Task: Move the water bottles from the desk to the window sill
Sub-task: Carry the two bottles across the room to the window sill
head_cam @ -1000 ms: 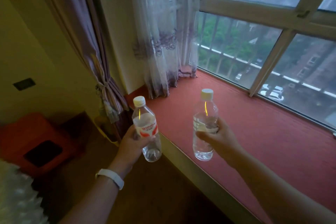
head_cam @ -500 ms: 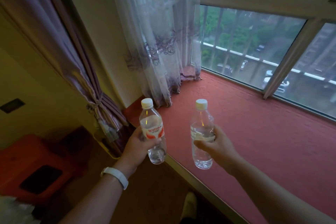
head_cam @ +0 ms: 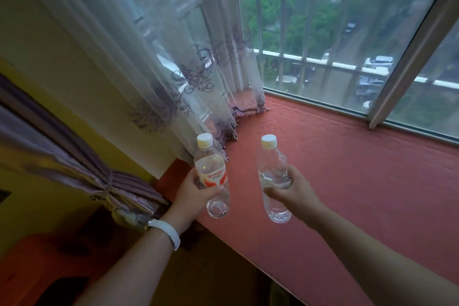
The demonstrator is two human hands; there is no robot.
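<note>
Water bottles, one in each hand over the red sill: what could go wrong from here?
1. The left hand holds its labelled bottle near the sheer curtain; its hem could snag or tip the bottle.
2. The window sill is covered in wrinkled red fabric, so either bottle might stand unsteadily.
3. The right hand grips the plain bottle tilted; set down so, it may topple.

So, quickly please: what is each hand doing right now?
Left hand: closed around the labelled bottle.
Right hand: closed around the plain bottle.
</note>
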